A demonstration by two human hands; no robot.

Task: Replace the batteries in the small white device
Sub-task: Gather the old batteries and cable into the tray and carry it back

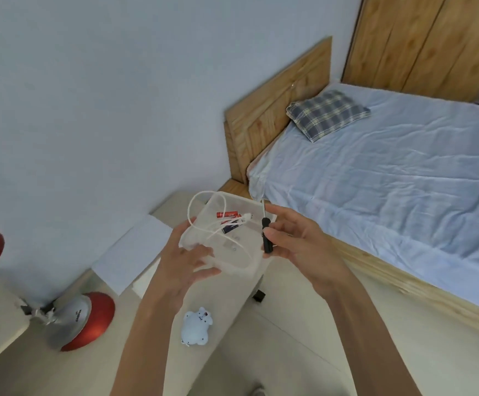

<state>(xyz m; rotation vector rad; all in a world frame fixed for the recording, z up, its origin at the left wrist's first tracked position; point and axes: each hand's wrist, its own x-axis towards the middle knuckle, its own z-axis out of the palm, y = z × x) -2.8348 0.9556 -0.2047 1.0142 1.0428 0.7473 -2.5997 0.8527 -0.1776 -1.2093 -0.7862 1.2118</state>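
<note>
Holding a clear tub (234, 250) from below, the left hand (188, 262) cups its near corner while the right hand (298, 241) pinches a black screwdriver (266, 234). Batteries (228, 219) and a white cable (204, 212) lie inside. The device (196, 327) rests on the worktop (152, 332) below; it looks light, smooth and best taken by its sides.

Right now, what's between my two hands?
In the head view, a clear plastic box sits between the left hand and right hand. It holds batteries and a white cable. The right hand grips a black screwdriver.
</note>
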